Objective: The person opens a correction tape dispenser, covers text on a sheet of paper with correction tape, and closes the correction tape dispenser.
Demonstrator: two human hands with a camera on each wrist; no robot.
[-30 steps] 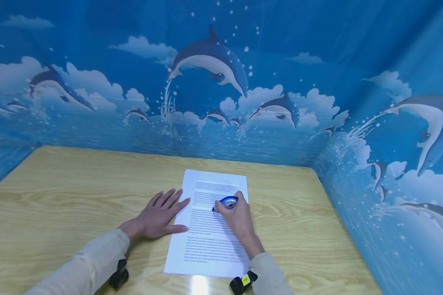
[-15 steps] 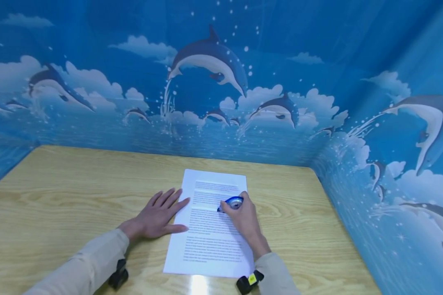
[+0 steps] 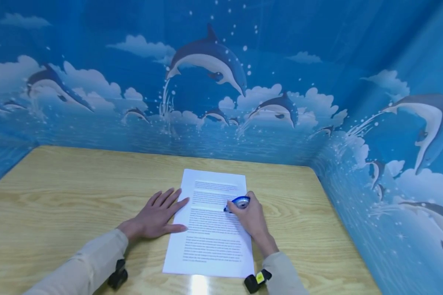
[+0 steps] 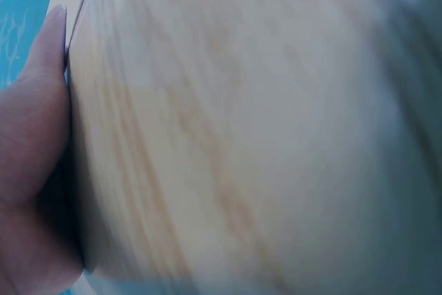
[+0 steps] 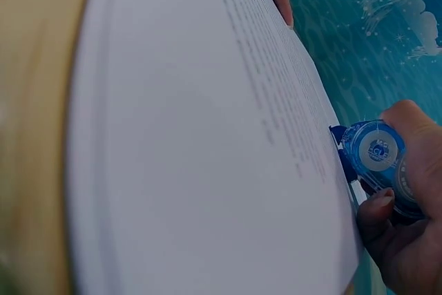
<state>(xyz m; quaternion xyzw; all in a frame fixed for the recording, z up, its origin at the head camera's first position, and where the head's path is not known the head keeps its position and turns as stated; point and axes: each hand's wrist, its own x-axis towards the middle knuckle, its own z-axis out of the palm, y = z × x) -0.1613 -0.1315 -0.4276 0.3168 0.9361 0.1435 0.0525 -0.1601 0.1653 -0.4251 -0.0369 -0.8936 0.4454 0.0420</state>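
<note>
The correction tape (image 5: 376,148) is blue, the paper (image 3: 214,241) white with grey print, the surface (image 3: 77,180) yellowish wood-grain, 2 sleeves (image 3: 88,262) beige, the curtain (image 3: 140,78) dolphin-patterned blue.

The blue dispenser (image 5: 378,148) seemingly bears "CLE"; print (image 3: 211,248) on the paper (image 3: 206,268) blurs.

The left hand (image 3: 155,218) lies palm down beside the left edge of the paper sheet (image 3: 212,246), fingers spread, forefinger and thumb reaching onto it; the left forearm (image 3: 92,258) slants in from its lower left. The right hand (image 3: 254,219), at its right side, pinches with bent thumb and fingers, the right forearm (image 3: 285,274) angling from its lower right.
</note>
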